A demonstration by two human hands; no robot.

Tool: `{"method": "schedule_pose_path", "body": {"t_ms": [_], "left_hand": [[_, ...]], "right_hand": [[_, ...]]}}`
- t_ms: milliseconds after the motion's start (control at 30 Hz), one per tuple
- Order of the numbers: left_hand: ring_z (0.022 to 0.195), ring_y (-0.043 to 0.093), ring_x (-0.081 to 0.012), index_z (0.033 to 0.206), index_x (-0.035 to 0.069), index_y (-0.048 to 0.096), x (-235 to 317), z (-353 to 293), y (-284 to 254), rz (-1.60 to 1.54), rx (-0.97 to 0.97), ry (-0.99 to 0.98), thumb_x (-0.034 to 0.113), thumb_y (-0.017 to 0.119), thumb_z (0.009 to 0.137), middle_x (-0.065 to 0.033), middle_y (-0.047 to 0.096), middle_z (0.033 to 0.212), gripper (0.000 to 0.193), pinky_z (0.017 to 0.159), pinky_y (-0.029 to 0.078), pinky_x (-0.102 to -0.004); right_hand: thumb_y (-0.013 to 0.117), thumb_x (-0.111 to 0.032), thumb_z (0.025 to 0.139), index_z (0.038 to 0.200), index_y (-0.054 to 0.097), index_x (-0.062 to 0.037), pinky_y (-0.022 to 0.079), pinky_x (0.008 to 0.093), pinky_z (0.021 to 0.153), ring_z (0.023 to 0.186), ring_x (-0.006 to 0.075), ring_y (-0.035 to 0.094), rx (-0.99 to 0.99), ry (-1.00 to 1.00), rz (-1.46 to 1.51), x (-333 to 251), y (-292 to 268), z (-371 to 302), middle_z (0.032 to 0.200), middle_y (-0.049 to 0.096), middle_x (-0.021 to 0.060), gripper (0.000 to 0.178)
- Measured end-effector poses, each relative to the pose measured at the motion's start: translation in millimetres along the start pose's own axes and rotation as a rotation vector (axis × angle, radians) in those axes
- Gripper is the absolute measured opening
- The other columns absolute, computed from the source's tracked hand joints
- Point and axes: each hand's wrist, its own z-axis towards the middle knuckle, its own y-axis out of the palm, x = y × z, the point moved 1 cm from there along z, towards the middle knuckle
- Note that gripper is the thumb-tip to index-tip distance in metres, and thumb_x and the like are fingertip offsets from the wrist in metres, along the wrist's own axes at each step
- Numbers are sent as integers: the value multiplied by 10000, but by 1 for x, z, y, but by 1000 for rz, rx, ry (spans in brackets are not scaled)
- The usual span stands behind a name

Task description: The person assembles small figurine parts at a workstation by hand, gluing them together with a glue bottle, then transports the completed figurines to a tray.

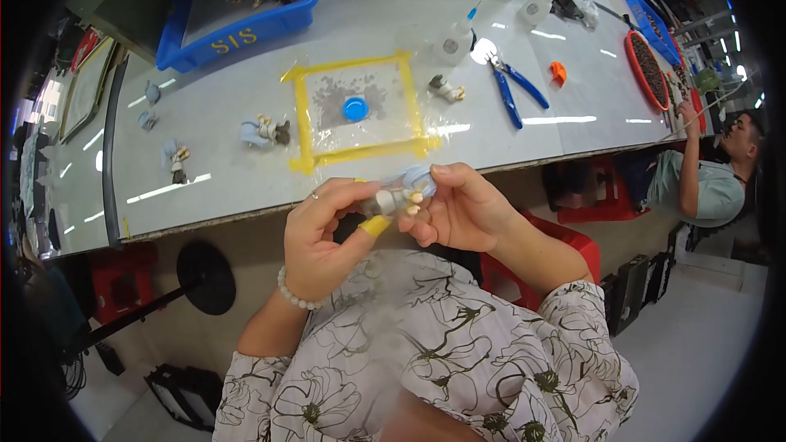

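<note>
A small figurine [394, 199] in white, with a pale blue top part and a dark base, is held between my two hands in front of the table edge. My left hand [327, 225], with yellow wraps on its thumb and a finger, grips the body. Thumb and fingers of my right hand [460, 206] are closed on the pale blue part [419, 178]. Just beyond lies a yellow-taped square [360, 150] with a blue cap [355, 109] in it. Similar figurines [265, 132] lie to its left, and a headless-looking body [446, 88] lies to its right.
Blue-handled pliers [516, 90], an orange piece [558, 74] and a white bottle with a needle tip [453, 42] stand or lie at the right. A blue bin [237, 41] with figurine parts sits at the back left. A co-worker [704, 172] sits at the far right.
</note>
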Motion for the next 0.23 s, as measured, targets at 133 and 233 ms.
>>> {"method": "schedule_pose_path", "body": {"t_ms": [133, 233], "left_hand": [[851, 549, -120, 1063, -56, 504, -10, -19, 4, -84, 77, -211, -90, 584, 725, -77, 565, 954, 348, 777, 449, -237], [877, 557, -134, 1028, -75, 490, -12, -25, 3, -368, 165, -329, -95, 566, 744, -105, 559, 969, 294, 775, 467, -245]], "right_hand": [[369, -362, 901, 983, 499, 29, 492, 273, 616, 639, 188, 594, -34, 31, -67, 13, -11, 9, 812, 604, 161, 420], [397, -359, 895, 995, 496, 40, 490, 269, 606, 625, 192, 591, 44, -1, -325, 20, -17, 16, 821, 606, 164, 424]]}}
